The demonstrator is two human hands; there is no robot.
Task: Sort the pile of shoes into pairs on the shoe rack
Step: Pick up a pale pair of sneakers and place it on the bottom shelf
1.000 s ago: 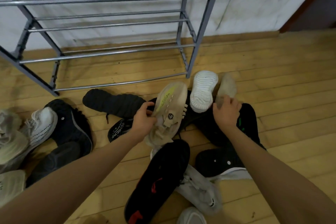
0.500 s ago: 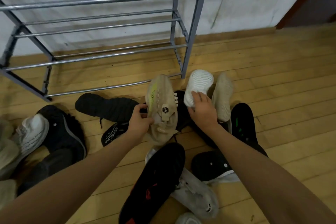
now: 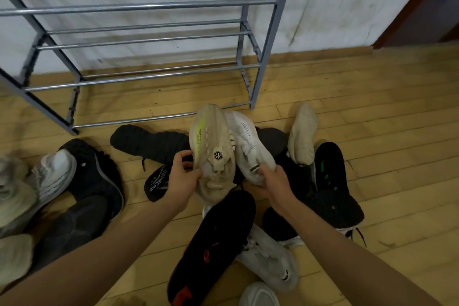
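Left hand (image 3: 182, 176) clamped on the heel end of a beige shoe (image 3: 211, 149), toe aimed up toward the rack, yellow-green streak showing along its side. Right hand (image 3: 273, 185) closed around the heel of a white shoe (image 3: 248, 143), held just beside the beige one, touching along the inner edges. Both lifted clear of the pile on the wooden floor (image 3: 372, 107).

Not a match by the look of it: different colour, different upper. Likelier partner lying on the floor to the right, a second beige shoe (image 3: 303, 135), toe pointing away, near the rack's right leg. Best to set the white shoe down off to one side, away from the heap, then reach across for that beige one and compare colour and sole before committing.

Shoe rack (image 3: 139, 5) straight ahead, grey bars, nothing on any visible tier. Once paired, toes forward, soles flat across two bars, side by side, and low tier first for the short reach. Grip at the heel collar worth holding on to: soft knit uppers fold if pinched mid-body.

Plenty left in the heap: black shoe with red marks (image 3: 216, 243) nearest, more black and white ones scattered left and right. Early in the job, judging by the bare rack.
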